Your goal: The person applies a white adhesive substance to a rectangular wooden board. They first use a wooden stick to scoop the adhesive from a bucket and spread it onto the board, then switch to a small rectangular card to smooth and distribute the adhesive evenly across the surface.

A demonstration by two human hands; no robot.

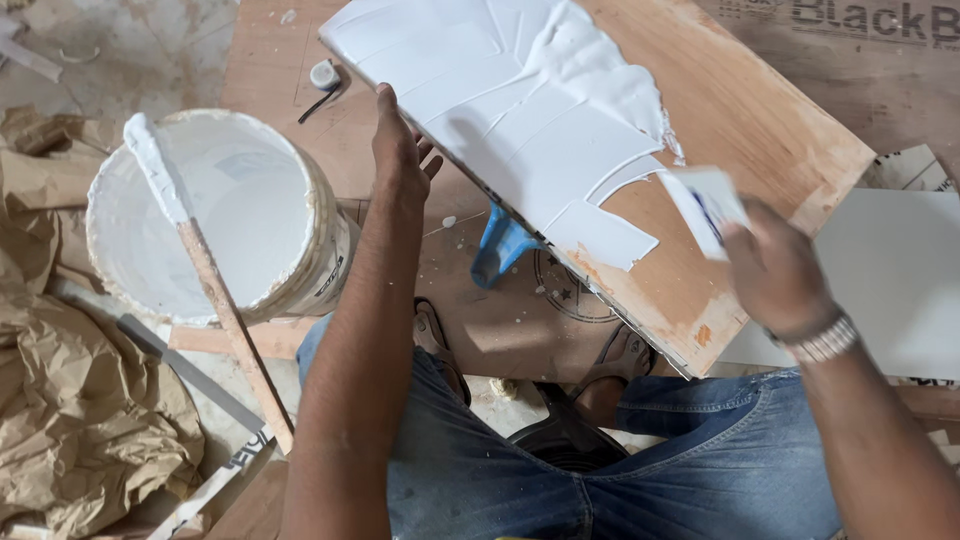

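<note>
Plywood board [720, 130], stiff, likely heavy and half coated in wet, slippery white paste, lies tilted over the knees, best gripped by its bare edges, as the left hand [400, 150] steadies its rim while the right hand [775, 265] pinches a spreader card [705, 205], bucket [215, 215] beside.

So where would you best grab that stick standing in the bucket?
Probably the bare wooden shaft of the stick, below the bucket rim, coming from the near side. Its upper end is coated in white paste, while the lower part leans out over the rim, clean and free.
</note>
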